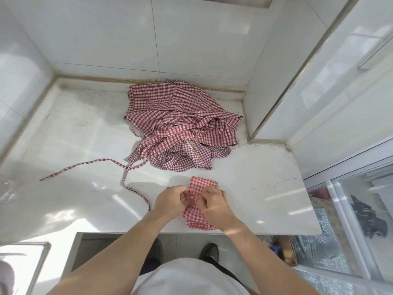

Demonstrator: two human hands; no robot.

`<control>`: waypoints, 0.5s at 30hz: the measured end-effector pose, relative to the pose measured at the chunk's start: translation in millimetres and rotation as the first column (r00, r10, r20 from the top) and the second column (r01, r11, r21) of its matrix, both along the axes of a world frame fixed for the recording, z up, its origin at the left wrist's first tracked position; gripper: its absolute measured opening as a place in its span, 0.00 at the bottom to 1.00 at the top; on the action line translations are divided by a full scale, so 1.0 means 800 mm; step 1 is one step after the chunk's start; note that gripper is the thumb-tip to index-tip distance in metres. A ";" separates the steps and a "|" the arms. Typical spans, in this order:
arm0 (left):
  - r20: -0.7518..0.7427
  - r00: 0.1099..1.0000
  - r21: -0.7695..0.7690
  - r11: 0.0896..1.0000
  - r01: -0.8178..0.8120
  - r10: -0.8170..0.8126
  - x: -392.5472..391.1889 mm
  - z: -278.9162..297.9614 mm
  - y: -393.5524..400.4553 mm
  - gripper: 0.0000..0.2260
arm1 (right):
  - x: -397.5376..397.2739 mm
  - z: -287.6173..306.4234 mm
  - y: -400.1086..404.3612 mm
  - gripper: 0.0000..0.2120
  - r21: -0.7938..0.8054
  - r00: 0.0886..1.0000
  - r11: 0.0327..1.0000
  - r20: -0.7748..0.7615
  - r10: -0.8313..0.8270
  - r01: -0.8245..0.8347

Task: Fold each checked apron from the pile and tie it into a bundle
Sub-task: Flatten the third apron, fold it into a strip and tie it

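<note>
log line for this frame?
step: tying | left hand, right hand: pinch strap on folded red-checked apron | loose checked pile: behind

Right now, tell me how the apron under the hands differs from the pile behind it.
The folded apron is a small compact packet near the counter's front edge; the pile sprawls loose and crumpled by the wall. The left hand and right hand pinch the folded apron's strap; nothing touches the pile, whose straps trail loose. Both are red-and-white checked.

Top: white garment (187, 277), covering the torso
Arms: bare from hands to upper edge of view, no sleeves visible
Left hand (170, 201): no glove
Right hand (214, 206): no glove
Shoes (209, 252): dark, rounded toes
</note>
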State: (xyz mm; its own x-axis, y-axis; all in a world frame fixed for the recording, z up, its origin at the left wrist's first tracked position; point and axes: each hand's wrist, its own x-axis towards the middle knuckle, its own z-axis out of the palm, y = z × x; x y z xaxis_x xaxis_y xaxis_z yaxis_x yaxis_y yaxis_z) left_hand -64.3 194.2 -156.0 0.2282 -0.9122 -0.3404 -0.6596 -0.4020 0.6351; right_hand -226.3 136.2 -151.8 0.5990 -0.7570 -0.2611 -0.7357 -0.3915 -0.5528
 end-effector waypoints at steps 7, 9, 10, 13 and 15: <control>0.059 0.998 0.107 0.994 0.015 -0.021 0.005 0.004 -0.007 0.12 | -0.020 0.016 -0.015 0.21 0.162 0.935 0.970 0.278 -0.219 0.178; 0.079 0.997 0.107 0.994 0.009 -0.017 0.003 0.004 -0.008 0.12 | -0.032 0.024 -0.023 0.24 0.181 0.931 0.965 0.279 -0.235 0.190; 0.092 0.996 0.106 0.994 0.007 -0.016 0.002 0.005 -0.009 0.12 | -0.038 0.024 -0.025 0.26 0.183 0.935 0.967 0.277 -0.224 0.177; 0.137 0.990 0.149 0.989 0.020 -0.041 -0.002 0.011 -0.014 0.14 | -0.047 0.023 -0.032 0.33 0.162 0.939 0.964 0.243 -0.244 0.209; 0.151 0.987 0.187 0.982 0.030 -0.059 0.001 0.015 -0.017 0.16 | -0.053 0.021 -0.037 0.33 0.132 0.946 0.968 0.221 -0.238 0.213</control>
